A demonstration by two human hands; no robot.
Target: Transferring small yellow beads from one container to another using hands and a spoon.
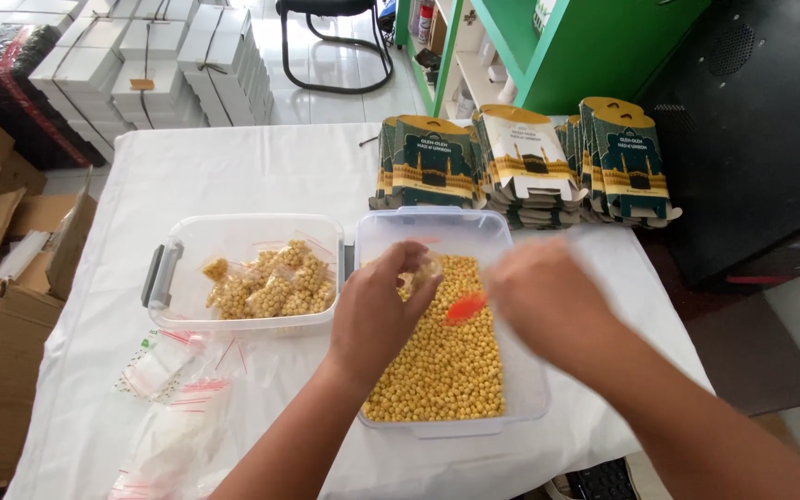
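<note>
My left hand (380, 313) holds a small clear bag (421, 271) over a clear plastic tub (520, 380) full of yellow chickpeas (446, 366). My right hand (539, 296), blurred by motion, grips an orange scoop (465, 307) just right of the bag, above the chickpeas. To the left stands a second clear tub (187, 243) with grey handles, holding several filled small bags of chickpeas (270, 287).
Empty clear zip bags (173, 389) lie on the white tablecloth (252, 167) at the front left. Stacks of flat printed cartons (520, 167) line the table's back right. Cardboard boxes (2, 306) stand left of the table, a green shelf (585, 46) behind.
</note>
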